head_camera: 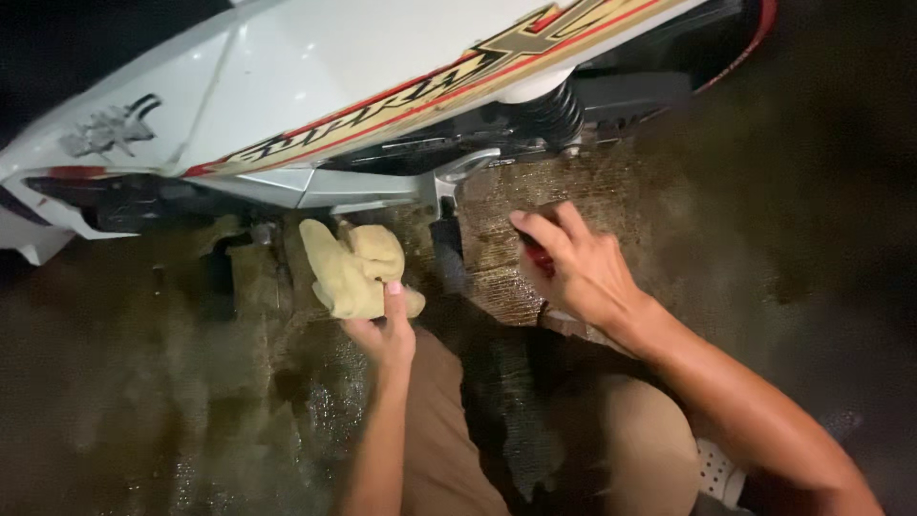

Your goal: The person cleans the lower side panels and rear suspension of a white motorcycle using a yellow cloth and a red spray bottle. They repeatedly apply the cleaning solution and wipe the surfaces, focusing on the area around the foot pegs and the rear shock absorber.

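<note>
A white motorcycle body panel [315, 67] with gold, red and black stripes runs across the top. Below it sit a silver footrest bracket [382, 186] and a black shock spring [554, 115]. My left hand [387, 330] grips a crumpled yellow cloth [353, 268] just under the silver bracket. My right hand [573, 268] is curled around a small red and dark object [537, 256], mostly hidden by the fingers, over a dirty metal part of the bike.
Wet, dark ground [143, 401] spreads below and to the left. My knees in tan trousers [630, 449] are bent near the bottom centre. A white perforated shoe [716, 473] shows at the lower right.
</note>
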